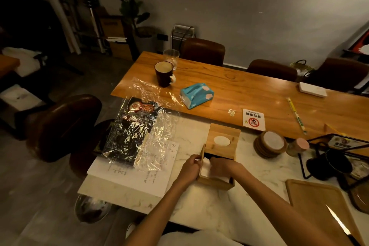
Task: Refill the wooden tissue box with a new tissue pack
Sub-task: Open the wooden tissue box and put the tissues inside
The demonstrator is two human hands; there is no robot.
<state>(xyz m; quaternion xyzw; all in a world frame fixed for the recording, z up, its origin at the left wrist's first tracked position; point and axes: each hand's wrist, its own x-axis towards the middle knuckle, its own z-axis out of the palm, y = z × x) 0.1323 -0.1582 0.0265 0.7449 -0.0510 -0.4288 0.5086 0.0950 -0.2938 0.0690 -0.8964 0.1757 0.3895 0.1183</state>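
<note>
Steadying wooden tissue box (pixel 216 180) on marble counter (pixel 199 201): left hand (pixel 190 168) grip clamped on box's left wall, right hand (pixel 221 166) fingers curled on white tissues (pixel 214 172) inside. Sliding lid (pixel 222 142) pushed partly back. New tissue pack (pixel 196 95), teal, well apart on wooden counter (pixel 259 90). Risk: tissues bunch or tear under lid; box may tip. Beyond: crinkled cellophane (pixel 139 138) on paper (pixel 135 171), coaster stack (pixel 270 144), dark mug (pixel 164 74), glass (pixel 171 58), brown chairs. Dim room, plant in far corner.
</note>
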